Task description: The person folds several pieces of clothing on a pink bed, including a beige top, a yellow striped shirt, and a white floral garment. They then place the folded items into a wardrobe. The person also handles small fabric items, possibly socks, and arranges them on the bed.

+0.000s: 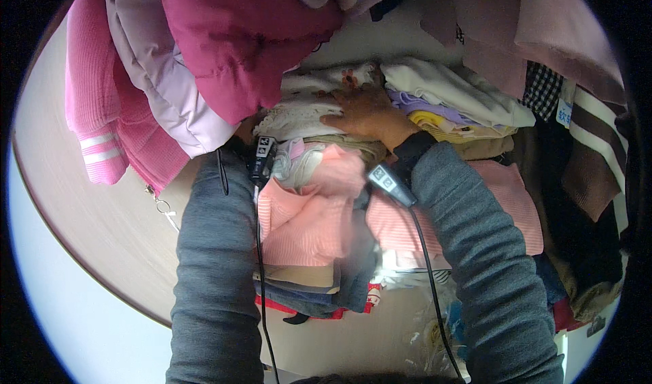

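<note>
My right hand lies with spread fingers on a pile of folded white clothing with lace trim and a small print. My left hand is at the left edge of that pile, mostly hidden under a hanging magenta padded jacket; its fingers do not show. Nearer to me lies a stack topped by a pink striped garment, with tan and dark blue folded cloth below. Beside it is another pink striped garment. Right of my right hand, a stack holds cream cloth over purple and yellow pieces.
Pink ribbed and pale lilac padded garments hang at the left. At the right hang dusty pink clothes and a brown, black and white striped garment. Clear plastic packaging lies near me. Cabled devices are at both wrists.
</note>
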